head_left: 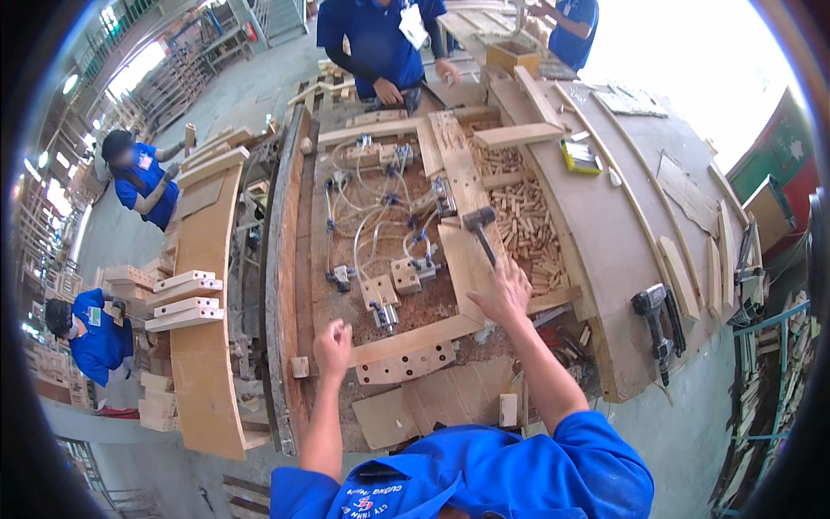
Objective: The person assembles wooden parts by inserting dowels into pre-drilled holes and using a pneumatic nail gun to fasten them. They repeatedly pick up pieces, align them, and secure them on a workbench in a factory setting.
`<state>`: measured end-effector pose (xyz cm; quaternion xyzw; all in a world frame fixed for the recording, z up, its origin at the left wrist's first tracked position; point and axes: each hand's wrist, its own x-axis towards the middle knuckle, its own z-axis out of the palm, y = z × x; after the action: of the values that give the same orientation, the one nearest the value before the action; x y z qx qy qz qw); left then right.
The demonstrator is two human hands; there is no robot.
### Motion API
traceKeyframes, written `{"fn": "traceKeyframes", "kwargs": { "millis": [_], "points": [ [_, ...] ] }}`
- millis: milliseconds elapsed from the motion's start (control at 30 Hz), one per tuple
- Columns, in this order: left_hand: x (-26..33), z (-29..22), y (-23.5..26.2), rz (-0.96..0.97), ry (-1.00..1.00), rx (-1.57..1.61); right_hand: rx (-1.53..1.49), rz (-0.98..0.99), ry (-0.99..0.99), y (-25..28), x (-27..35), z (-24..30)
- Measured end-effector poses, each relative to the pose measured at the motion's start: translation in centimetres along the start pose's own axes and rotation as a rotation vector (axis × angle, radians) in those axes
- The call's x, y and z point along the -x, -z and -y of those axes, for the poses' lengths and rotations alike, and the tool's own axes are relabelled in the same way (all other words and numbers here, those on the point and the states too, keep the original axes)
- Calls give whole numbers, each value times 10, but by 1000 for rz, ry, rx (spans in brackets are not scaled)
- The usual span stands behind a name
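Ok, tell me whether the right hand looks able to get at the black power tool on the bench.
Probably yes: the black power tool lies off to the right hand's right, and nothing seems to stand up between them over the bench.

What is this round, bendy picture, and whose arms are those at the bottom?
There's no robot here! A person wears a camera on their head, looking down, and its wide lens bends straight edges. Those arms are the wearer's.

The left hand is curled near a corner of a pale wooden frame. The right hand is beside the handle of a hammer; I can't tell whether either hand grips anything.

Inside the frame are see-through tubes and wooden blocks. To the right is a pile of small wood pieces.
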<state>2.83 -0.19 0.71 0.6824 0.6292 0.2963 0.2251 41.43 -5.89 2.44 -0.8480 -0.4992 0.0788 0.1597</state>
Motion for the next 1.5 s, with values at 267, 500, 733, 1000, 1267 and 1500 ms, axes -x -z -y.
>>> {"fn": "traceKeyframes", "kwargs": {
  "millis": [267, 500, 733, 1000, 1267, 1500],
  "points": [
    [119, -25, -17, -70, 35, 69, -326, -285, -317, 33, 156, -159],
    [145, -54, -46, 97, -64, 67, -370, -327, -427, 34, 199, -191],
    [163, -59, -58, 165, -101, 7, -514, -551, -581, 24, 225, -211],
    [164, -51, -53, 138, -59, 36, -409, -392, -511, 11, 209, -240],
    [157, -43, -53, 165, 4, 45, -424, -297, -613, 14, 205, -234],
    [150, -42, -56, 213, -1, 3, -410, -314, -595, 19, 206, -233]
  ]
}}
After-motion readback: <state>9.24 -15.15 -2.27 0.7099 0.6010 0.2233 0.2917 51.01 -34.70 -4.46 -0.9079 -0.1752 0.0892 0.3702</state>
